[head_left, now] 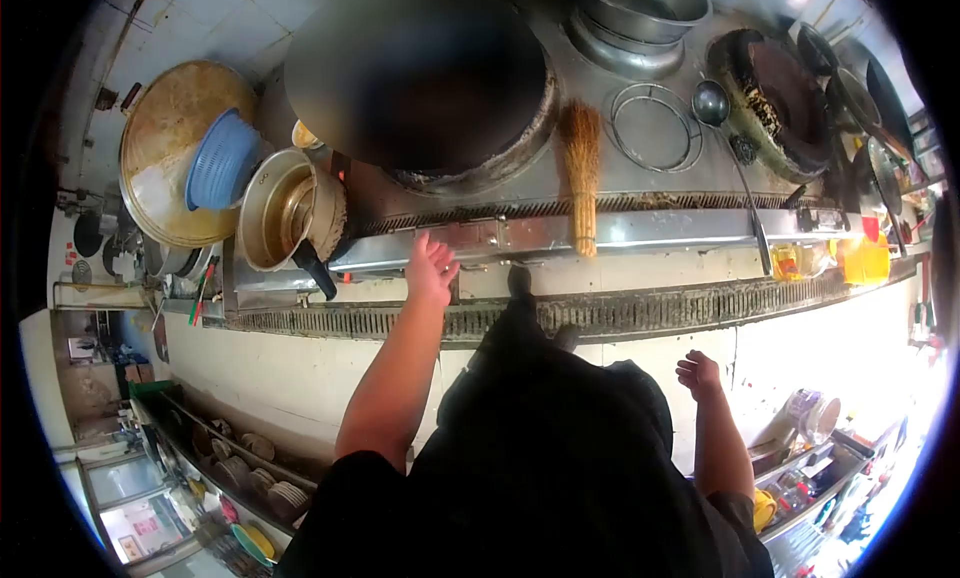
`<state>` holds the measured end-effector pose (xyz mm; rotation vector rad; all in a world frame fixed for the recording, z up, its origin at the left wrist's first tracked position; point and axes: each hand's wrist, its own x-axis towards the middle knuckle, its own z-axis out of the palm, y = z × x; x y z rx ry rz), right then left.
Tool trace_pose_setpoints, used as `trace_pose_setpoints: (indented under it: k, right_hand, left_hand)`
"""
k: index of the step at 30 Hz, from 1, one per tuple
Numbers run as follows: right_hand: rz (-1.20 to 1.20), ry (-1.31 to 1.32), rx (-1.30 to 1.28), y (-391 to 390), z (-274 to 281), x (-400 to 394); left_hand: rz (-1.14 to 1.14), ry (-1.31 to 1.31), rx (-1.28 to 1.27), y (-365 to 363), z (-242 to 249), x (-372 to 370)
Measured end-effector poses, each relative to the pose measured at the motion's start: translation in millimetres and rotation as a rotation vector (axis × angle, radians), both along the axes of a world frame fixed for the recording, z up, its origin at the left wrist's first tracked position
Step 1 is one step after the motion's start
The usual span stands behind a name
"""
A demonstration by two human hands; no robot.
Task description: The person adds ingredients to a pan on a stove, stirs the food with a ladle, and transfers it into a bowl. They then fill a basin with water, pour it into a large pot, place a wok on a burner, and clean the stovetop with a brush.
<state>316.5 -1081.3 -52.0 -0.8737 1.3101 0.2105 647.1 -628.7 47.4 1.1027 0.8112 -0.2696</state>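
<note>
My left hand [432, 269] is raised in front of the steel stove edge [480, 240], its fingers apart and nothing in it. Down at my right side hangs my right hand [697, 372], fingers loosely curled and apart, holding nothing. Beyond my left hand a large dark wok [430, 88] sits over a burner, partly blurred. A straw brush [582, 178] lies on the stove top to the right of the wok. Left of my left hand stands a metal pot [290, 208] with a black handle.
A blue colander [224, 163] leans against a large round lid [165, 128] at the left. A ladle [711, 105], a wire ring [655, 128] and a steel basin [640, 8] are on the right. Yellow oil containers [865, 260] stand farther right. Shelves with bowls [287, 500] are behind me.
</note>
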Motion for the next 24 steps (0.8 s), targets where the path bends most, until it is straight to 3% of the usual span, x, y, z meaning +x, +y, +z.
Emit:
trace_pose_setpoints:
  k: [7,12,16,24]
  right_hand:
    - [0.01,0.07,0.019,-5.7,-48.4,-46.1]
    - [0.185,0.149,0.056,6.0,-56.4,-62.8]
    - [0.182,0.144,0.074,-3.7,-69.9,-65.1]
    - [0.22,0.018,0.07,-16.3,-101.5,-18.4]
  left_hand:
    - [0.019,0.225,0.161,38.9,-32.3,-66.1]
    - [-0.114,0.141,0.293,9.4,-15.6,-77.8]
    - [-0.208,0.067,0.361,-11.7,4.4,-82.4]
    - [-0.256,0.097,0.376,20.0,-5.1,-97.8]
